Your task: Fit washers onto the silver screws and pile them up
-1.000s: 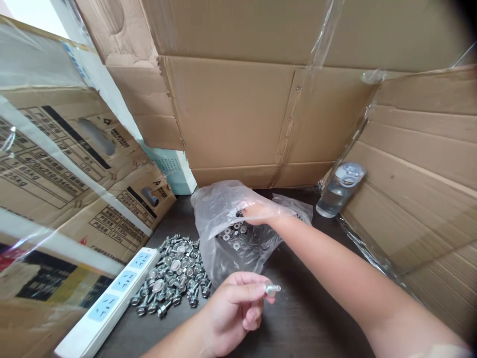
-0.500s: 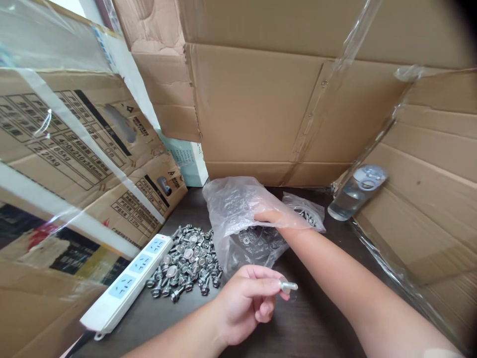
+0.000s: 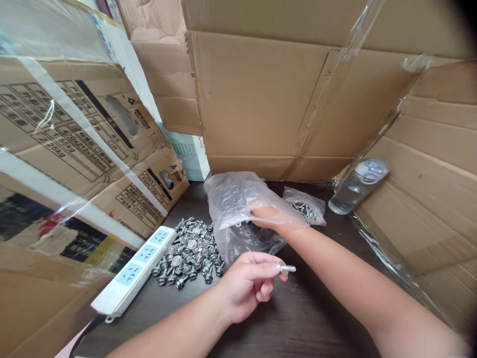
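Note:
Thumb and fingers of my left hand (image 3: pixel 257 281) pinch a silver bolt (image 3: pixel 287 268), its threaded end pointing right, above the dark table. My right hand (image 3: pixel 266 216) reaches into the mouth of a clear plastic bag (image 3: pixel 233 199); its fingers are hidden by the plastic and the contents. Dark parts and a few small washers (image 3: pixel 248 232) show inside the bag's opening. Left of the bag lies a loose pile of flanged bolts (image 3: pixel 194 253) with several round, flat discs among them.
A white power strip (image 3: pixel 136 271) lies left of the pile. Behind my right forearm is a small bag of screws (image 3: pixel 305 209). A clear water bottle (image 3: pixel 357 186) leans at the right. Cardboard walls (image 3: pixel 261 99) and a printed carton (image 3: pixel 82 139) surround the table (image 3: pixel 290 323).
The view has shifted slightly, so most things sit a little higher in the picture. My left hand still holds the bolt, now more level; my right hand is still inside the bag.

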Demonstrator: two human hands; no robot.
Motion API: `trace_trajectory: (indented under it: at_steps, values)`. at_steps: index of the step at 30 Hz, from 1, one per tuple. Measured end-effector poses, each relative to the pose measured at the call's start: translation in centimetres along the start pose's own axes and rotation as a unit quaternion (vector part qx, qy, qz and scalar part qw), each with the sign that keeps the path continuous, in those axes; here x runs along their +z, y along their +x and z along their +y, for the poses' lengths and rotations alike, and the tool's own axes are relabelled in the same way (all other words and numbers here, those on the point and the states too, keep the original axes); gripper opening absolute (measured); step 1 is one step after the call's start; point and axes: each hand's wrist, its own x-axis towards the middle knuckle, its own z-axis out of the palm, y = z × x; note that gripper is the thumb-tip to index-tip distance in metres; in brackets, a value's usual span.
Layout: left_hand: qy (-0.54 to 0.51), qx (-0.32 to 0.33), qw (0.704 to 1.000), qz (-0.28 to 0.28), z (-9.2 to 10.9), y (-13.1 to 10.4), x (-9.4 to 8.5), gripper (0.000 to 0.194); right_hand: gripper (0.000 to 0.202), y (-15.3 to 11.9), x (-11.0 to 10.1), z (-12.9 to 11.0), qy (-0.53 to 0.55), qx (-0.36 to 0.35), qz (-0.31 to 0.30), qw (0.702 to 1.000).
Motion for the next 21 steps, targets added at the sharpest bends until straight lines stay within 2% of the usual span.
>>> trace_trajectory:
  at_steps: [3, 6, 8, 10, 12, 14, 16, 21]
  values:
    - [-0.005, 0.037, 0.999, 0.037, 0.2, 0.3, -0.1, 0.022, 0.02, -2.7, -0.6, 0.3, 0.114, 0.025, -0.004, 0.993]
    - [0.025, 0.111, 0.987, 0.116, 0.3, 0.5, -0.2, 0.027, 0.029, -8.1, -0.2, 1.2, 0.249, 0.053, -0.008, 0.967]
    - [0.064, 0.139, 0.975, 0.158, 0.0, 0.6, -0.2, 0.029, 0.029, -12.0, 0.4, 1.8, 0.487, 0.108, 0.006, 0.867]
    - [0.112, 0.153, 0.965, 0.183, -0.5, 0.8, 0.0, 0.03, 0.028, -15.3, 1.0, 2.3, 0.601, 0.152, 0.008, 0.785]
    - [0.167, 0.157, 0.955, 0.19, -1.1, 1.0, 0.3, 0.029, 0.025, -17.3, 1.3, 2.4, 0.647, 0.16, 0.012, 0.745]
    - [0.225, 0.159, 0.941, 0.194, -1.7, 1.1, 0.6, 0.027, 0.022, -18.0, 1.4, 2.3, 0.657, 0.138, 0.028, 0.74]
    - [0.279, 0.168, 0.925, 0.197, -2.2, 1.1, 0.8, 0.025, 0.02, -18.1, 1.3, 2.0, 0.654, 0.108, 0.047, 0.747]
    - [0.35, 0.228, 0.887, 0.195, -2.9, 1.1, 0.8, 0.021, 0.013, -18.0, 2.0, 1.3, 0.602, 0.069, 0.099, 0.789]
